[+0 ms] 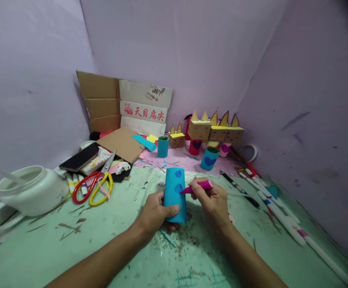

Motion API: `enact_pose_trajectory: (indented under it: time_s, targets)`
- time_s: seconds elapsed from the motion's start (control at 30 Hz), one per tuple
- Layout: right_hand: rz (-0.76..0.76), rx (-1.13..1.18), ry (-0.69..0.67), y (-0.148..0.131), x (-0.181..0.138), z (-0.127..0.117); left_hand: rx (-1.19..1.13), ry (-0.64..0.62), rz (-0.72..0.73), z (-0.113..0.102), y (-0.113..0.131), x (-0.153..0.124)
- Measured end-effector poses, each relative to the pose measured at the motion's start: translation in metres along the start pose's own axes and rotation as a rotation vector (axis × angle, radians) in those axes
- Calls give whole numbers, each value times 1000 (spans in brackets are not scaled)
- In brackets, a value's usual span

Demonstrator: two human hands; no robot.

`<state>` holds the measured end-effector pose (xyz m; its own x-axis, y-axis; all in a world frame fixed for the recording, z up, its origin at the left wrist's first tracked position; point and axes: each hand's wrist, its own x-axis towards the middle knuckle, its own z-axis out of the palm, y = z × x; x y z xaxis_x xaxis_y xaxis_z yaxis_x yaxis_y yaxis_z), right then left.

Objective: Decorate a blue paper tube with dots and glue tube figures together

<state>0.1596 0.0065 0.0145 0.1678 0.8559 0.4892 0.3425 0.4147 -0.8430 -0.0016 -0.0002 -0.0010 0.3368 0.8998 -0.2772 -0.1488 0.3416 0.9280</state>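
Note:
My left hand [156, 213] is closed around the lower part of a blue paper-covered tube [175, 204], thumb across its front, just above the table. Two darker blue round spots show on the tube, one above the other. In my right hand [212, 204], a short magenta marker [198, 187] with a tapered tip is pinched between thumb and fingers. Its tip meets the tube's right side beside the lower spot, though I cannot tell whether it touches. A thin blue paper strip [167, 238] lies on the table beneath the tube.
Red-and-yellow scissors [104, 176], a phone [79, 156] and a white pot [32, 192] are at left. Behind stand a blue tube [163, 147], a blue tube with a heart [209, 159] and several eared cardboard heads [200, 131]. White markers [281, 218] lie at right.

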Motion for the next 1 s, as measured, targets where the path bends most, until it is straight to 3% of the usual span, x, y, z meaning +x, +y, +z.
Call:
enact_pose_trajectory:
  time_s: [0.53, 1.0]
  targets:
    - [46, 118, 40, 10, -2, 3, 22, 11, 5, 2, 1, 0]
    - [10, 37, 1, 4, -1, 0, 49, 27, -4, 3, 3, -1]
